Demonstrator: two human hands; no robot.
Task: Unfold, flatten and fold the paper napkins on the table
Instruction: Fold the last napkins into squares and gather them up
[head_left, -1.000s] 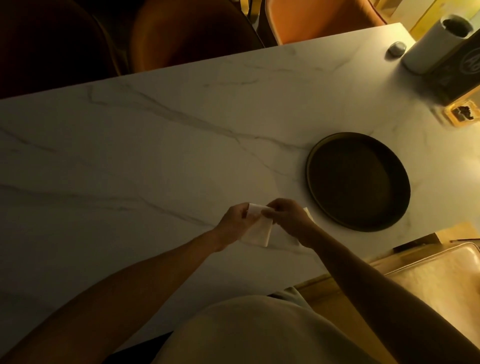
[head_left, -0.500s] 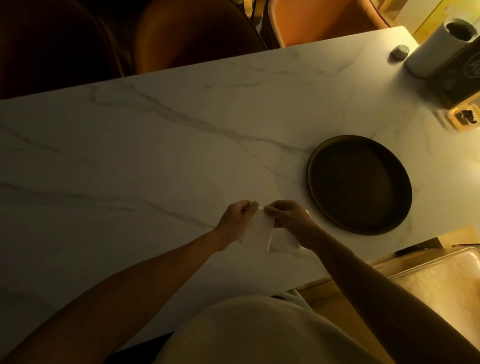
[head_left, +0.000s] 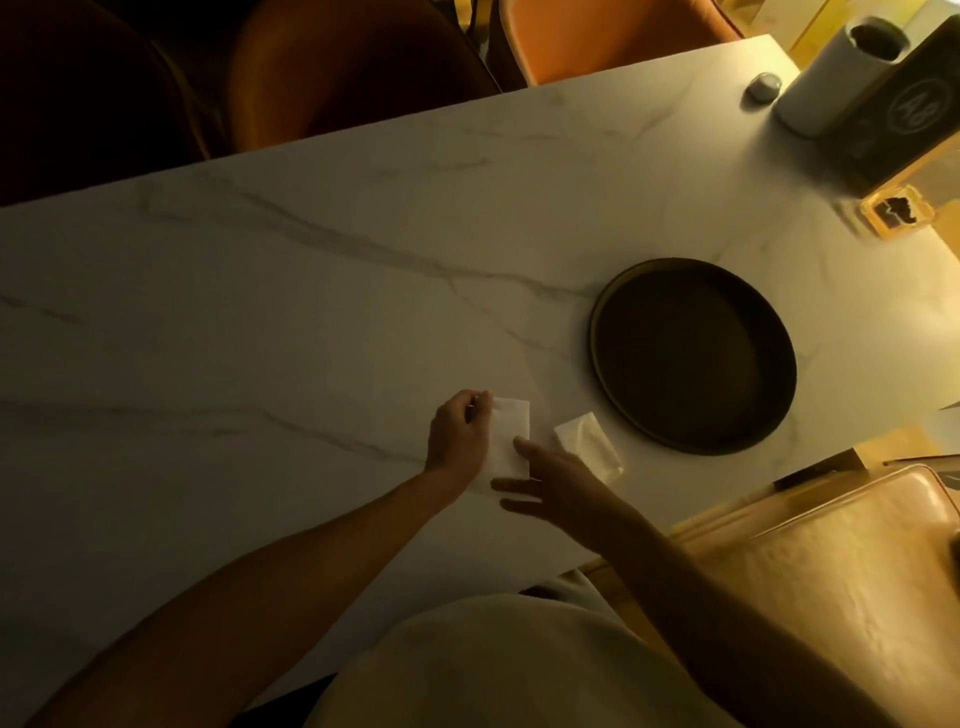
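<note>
A white folded paper napkin (head_left: 509, 436) lies flat on the marble table (head_left: 311, 312) near its front edge. My left hand (head_left: 460, 436) pinches the napkin's upper left corner. My right hand (head_left: 550, 480) is spread open, fingers pointing left, its fingertips at the napkin's lower right edge. Just to the right lies a second small napkin or clear wrapper (head_left: 587, 444), slightly crumpled, partly hidden by my right hand.
A dark round tray (head_left: 693, 356) sits right of the napkins. At the far right corner stand a white cylinder (head_left: 836, 73), a dark box (head_left: 904, 109), a small grey object (head_left: 762, 87) and a small yellow dish (head_left: 896, 210). Chairs (head_left: 353, 67) line the far side; a tan seat (head_left: 841, 571) is at my right.
The napkin was held up between both hands; now it lies flat on the table. My right hand has let go and opened, uncovering the second piece beside it.
</note>
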